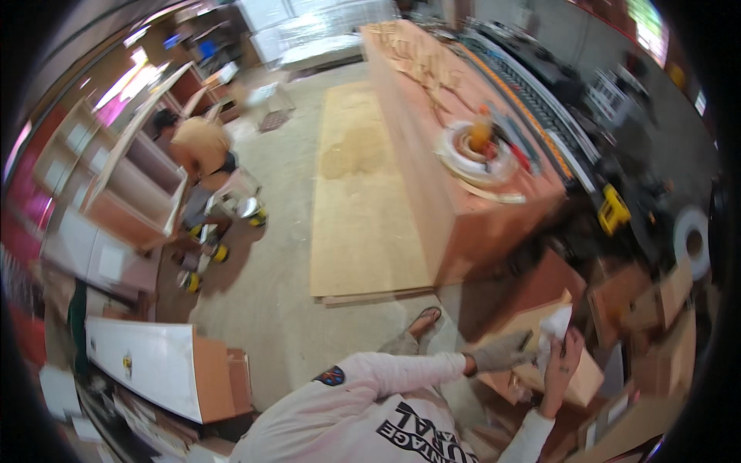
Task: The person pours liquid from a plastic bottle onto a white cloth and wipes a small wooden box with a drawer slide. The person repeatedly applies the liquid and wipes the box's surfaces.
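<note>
My left hand (pixel 500 353), in a greyish knit glove, reaches over an open cardboard box at the lower right. Its fingers are stretched out toward a white crumpled piece (pixel 554 328), soft like cloth or thin plastic; its exact kind is unclear. My bare right hand (pixel 563 361) grips that white piece from the right, fingers bent around its edge. Below both hands lies the box (pixel 580 382), with some clear crumpled plastic (pixel 521 392) at its near side. The left fingertips are blurred, and whether they touch the white piece cannot be made out.
A long wooden cabinet (pixel 478 247) carries wood strips, a coiled white roll (pixel 477 158) and tools. Plywood sheets (pixel 370 231) lie beside it on the floor. Another person (pixel 202 147) bends by shelving at the left, near several paint cans (pixel 220 253). A white panelled cabinet (pixel 147 363) lies lower left.
</note>
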A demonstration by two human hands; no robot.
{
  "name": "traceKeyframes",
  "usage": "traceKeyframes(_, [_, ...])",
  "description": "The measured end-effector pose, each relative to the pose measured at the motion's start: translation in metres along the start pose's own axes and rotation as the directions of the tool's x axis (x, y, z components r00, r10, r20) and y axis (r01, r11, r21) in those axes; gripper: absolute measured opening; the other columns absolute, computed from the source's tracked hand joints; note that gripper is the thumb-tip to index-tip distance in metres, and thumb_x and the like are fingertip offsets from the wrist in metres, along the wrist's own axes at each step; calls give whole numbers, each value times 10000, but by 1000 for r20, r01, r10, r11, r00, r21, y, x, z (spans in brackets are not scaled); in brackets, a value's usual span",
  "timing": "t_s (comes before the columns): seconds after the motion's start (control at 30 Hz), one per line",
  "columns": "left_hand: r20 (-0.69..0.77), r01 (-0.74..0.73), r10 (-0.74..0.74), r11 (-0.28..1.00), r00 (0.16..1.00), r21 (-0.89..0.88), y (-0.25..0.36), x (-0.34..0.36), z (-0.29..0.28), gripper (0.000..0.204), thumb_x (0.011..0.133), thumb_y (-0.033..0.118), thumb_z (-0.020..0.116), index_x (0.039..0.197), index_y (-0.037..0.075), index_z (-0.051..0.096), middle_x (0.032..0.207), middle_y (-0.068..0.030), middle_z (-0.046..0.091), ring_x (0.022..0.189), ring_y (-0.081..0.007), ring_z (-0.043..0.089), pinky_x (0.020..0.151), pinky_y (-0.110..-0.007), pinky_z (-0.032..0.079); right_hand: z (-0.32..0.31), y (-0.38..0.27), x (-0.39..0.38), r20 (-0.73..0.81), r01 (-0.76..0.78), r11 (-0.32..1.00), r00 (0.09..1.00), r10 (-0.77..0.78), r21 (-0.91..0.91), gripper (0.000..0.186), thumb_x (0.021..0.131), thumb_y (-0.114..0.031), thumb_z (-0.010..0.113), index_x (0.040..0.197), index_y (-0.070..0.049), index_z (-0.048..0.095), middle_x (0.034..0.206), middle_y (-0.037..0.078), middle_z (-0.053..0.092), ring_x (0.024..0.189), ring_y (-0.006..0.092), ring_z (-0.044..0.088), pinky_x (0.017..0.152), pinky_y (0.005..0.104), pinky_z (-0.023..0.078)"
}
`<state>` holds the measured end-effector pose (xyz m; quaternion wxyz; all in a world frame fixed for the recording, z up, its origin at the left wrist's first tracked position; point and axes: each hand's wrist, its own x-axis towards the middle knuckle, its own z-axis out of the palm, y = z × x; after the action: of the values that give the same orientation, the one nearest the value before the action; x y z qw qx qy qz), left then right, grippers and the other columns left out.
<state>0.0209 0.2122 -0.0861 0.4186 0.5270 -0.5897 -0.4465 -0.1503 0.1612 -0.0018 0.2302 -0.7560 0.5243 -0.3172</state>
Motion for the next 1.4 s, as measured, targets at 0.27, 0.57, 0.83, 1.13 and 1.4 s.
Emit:
traceKeyframes(0.27, [120,87,-84,996,989,-20,-6,-1,8,619,1010,415,508,1456,-9,429,1393,-292,556,1214,-453,598,1029,-504,473,80,118,5,251,158,969,962,-108,-188,567,1099,-189,450,1602,20,294,1670,242,274,1571,368,202,1256,431,223])
traceKeyframes(0.57, [217,-1,-71,950,974,312,-84,-3,21,955,916,603,645,1498,-96,353,1392,-336,539,1254,-443,578,1036,-477,476,82,37,45,244,34,980,970,16,-197,661,1045,-99,495,1623,32,203,1717,218,133,1602,352,50,1294,413,50])
traceKeyframes(0.83, [206,-35,-16,970,978,240,-49,25,25,821,913,416,691,1566,45,359,1499,-353,434,1353,-460,489,1094,-493,435,85,-5,12,14,-89,933,995,100,-350,658,1032,-128,555,1570,98,249,1672,342,97,1522,511,222,1228,454,278])
traceKeyframes(1.13, [104,-103,87,982,991,160,-71,11,41,760,911,275,705,1533,-21,383,1459,-337,472,1291,-447,533,1091,-475,439,62,-25,-10,124,-87,972,985,116,-219,580,1038,-96,554,1551,60,334,1649,352,183,1507,490,283,1199,436,331])
traceKeyframes(1.4, [-199,-30,81,969,977,245,-87,7,64,813,880,212,690,1565,-40,332,1478,-309,504,1288,-429,570,1086,-479,452,60,44,56,233,181,975,961,-148,-129,490,961,9,547,1451,14,556,1600,213,426,1549,355,276,1291,443,158])
